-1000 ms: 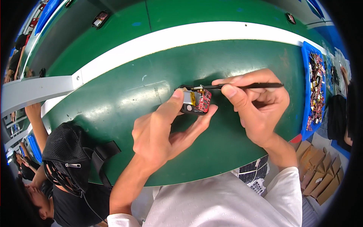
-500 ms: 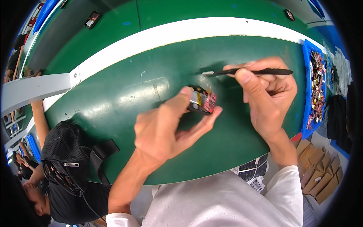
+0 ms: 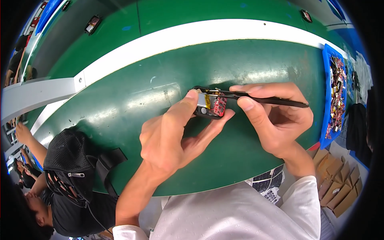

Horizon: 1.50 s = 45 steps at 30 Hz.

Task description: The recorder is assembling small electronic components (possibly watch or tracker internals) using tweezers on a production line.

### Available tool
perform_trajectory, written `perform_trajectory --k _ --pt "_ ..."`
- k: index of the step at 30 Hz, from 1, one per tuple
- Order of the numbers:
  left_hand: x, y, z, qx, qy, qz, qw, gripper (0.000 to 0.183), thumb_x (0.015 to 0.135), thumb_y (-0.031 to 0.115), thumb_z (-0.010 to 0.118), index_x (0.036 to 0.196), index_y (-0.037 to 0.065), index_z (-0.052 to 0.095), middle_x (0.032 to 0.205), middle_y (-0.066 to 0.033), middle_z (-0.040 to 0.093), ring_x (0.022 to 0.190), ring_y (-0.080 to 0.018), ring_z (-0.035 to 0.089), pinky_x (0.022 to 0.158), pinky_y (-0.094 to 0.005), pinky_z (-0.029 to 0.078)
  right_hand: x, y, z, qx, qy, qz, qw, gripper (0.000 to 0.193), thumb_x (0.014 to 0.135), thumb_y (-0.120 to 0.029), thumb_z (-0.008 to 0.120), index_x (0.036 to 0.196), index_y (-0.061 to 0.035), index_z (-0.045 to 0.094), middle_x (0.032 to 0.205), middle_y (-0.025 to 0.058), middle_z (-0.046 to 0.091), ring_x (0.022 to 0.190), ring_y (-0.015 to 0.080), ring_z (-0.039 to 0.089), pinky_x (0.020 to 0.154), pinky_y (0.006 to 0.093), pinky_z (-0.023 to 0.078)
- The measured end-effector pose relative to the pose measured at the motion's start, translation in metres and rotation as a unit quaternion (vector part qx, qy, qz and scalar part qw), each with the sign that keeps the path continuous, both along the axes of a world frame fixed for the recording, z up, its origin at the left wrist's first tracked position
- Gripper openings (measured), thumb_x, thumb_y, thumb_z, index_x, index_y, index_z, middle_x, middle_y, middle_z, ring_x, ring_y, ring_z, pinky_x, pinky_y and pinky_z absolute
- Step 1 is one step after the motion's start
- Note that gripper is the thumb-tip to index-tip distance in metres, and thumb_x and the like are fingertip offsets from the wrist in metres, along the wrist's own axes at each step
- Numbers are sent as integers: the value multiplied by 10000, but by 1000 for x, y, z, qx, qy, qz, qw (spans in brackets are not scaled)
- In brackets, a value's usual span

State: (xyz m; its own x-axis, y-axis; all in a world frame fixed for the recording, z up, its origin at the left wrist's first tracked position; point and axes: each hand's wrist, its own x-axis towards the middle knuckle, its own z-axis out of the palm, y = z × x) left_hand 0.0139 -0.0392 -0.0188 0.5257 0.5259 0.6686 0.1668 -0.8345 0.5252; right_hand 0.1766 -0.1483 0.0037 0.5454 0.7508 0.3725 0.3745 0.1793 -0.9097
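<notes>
Pinched between the thumb and fingers of my left hand is a small black device housing, its inside facing up. A silver battery cell with yellow tape and a red circuit board show in it. My right hand grips black tweezers like a pen. Their tips reach over the upper edge of the housing, by the yellow tape and the board. Whether the tips pinch a part is too small to tell.
At the right edge of the green table stands a blue tray of circuit boards. Similar housings lie beyond the white rail. A black mesh bag and a co-worker are at left, cardboard boxes at lower right.
My right hand has brought the tweezers down and left onto the housing. My left hand has turned the housing slightly flatter. The co-worker's arm at left has shifted.
</notes>
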Motion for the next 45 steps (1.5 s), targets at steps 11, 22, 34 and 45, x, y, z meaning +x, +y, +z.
perform_trajectory --k 11,22,34,45 --pt "0 1 -5 0 -10 -5 1000 561 713 203 990 1054 -96 659 871 -157 758 611 -191 746 500 -264 582 -3 1 -5 22 -79 -17 997 187 799 59 839 965 29 758 897 107 808 472 -8 485 431 162 361" --pt "2 0 -1 -3 -12 7 1000 583 714 189 989 1082 -108 647 822 -143 745 613 -195 749 502 -270 586 -4 1 -4 36 -32 -16 999 206 802 79 830 980 37 734 924 137 805 482 -13 506 431 162 372" --pt "1 1 -4 26 3 8 1000 568 722 166 982 1073 -122 641 844 -151 745 622 -211 753 502 -273 590 -5 2 0 12 -90 -15 996 189 795 54 844 961 28 757 909 109 807 455 -11 483 409 162 344" --pt "0 0 -4 18 -18 19 999 628 711 182 992 1123 -118 625 820 -147 744 628 -214 756 518 -270 593 -11 4 3 -23 73 -27 997 133 867 57 802 972 72 723 902 154 803 497 -38 477 452 155 331"
